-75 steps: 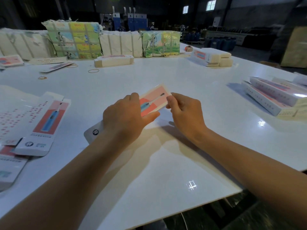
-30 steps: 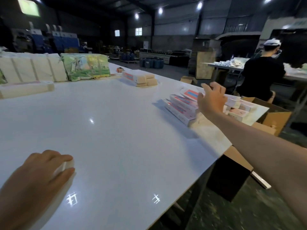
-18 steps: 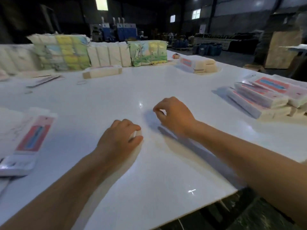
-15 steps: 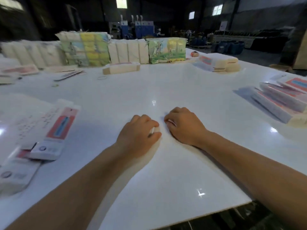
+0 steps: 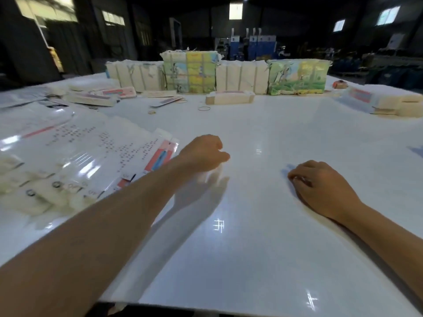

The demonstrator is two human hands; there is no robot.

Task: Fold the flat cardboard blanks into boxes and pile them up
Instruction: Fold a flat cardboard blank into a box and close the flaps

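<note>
Rubber bands [image 5: 204, 108], wrapped bundles [image 5: 298, 76] on table [image 5: 263, 236].
</note>
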